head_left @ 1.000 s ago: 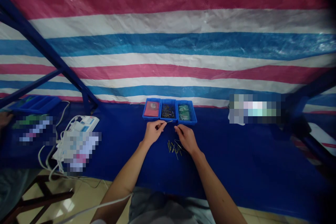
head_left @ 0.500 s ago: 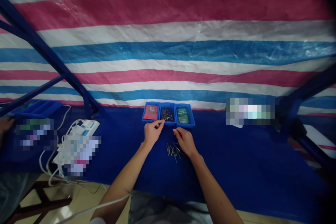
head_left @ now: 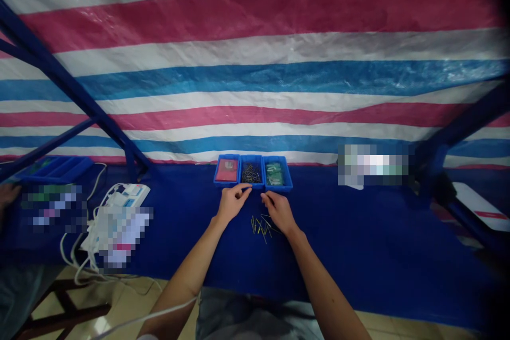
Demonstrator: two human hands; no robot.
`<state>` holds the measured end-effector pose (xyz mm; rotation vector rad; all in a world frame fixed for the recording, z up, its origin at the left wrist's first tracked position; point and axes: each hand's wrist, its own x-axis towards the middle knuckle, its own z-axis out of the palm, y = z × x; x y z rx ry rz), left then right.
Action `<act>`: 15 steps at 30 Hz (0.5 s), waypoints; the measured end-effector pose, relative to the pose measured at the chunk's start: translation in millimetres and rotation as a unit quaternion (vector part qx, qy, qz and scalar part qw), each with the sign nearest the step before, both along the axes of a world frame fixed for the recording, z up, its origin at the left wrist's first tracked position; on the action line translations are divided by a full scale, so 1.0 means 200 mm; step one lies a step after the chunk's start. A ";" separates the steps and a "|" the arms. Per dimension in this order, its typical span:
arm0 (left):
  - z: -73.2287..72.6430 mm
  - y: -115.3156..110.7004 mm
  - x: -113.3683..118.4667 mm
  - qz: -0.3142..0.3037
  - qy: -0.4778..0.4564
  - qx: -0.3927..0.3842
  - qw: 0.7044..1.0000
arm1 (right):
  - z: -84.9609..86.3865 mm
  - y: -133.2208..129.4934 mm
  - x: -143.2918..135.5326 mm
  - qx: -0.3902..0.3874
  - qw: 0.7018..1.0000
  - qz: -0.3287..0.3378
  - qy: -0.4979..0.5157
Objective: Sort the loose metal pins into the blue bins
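1. Left hand [head_left: 232, 201]: poised at the near edge of the middle bin, index finger extended and thumb beneath it. Whether anything lies between the fingertips cannot be determined at this size.
2. Right hand [head_left: 280, 211]: fingers curled, thumb near the index finger, just in front of the right bin. Whether it grips anything cannot be determined.
3. Loose, thin, brass-coloured metal pieces [head_left: 260, 227]: scattered at varied angles on the blue-covered table [head_left: 358, 255], nearer the wearer than the bins and just beside the right hand.
4. Three small blue rectangular bins, side by side: the left bin [head_left: 223, 185] contains a flat pinkish-red rectangular item [head_left: 227, 171]; the middle bin [head_left: 258, 187], a heap of thin dark and brassy metal pieces [head_left: 251, 171]; the right bin [head_left: 281, 189], small green-and-pale pieces [head_left: 274, 175].
5. Surroundings: a white power strip [head_left: 133, 196] with white cables [head_left: 64, 244] at left; farther left, another person's hand [head_left: 8, 195]; behind, a red, white and blue striped plastic sheet [head_left: 255, 77].
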<state>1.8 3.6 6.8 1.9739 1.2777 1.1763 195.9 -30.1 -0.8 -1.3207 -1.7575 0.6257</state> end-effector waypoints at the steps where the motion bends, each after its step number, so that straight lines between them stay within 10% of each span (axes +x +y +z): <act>1: -0.01 -0.02 -0.01 -0.025 0.001 -0.017 1.000 | 0.00 0.00 0.00 -0.004 1.000 0.000 0.004; 15: 0.01 -0.02 -0.02 -0.206 0.053 -0.079 0.974 | -0.02 0.02 0.06 -0.052 0.996 0.057 0.041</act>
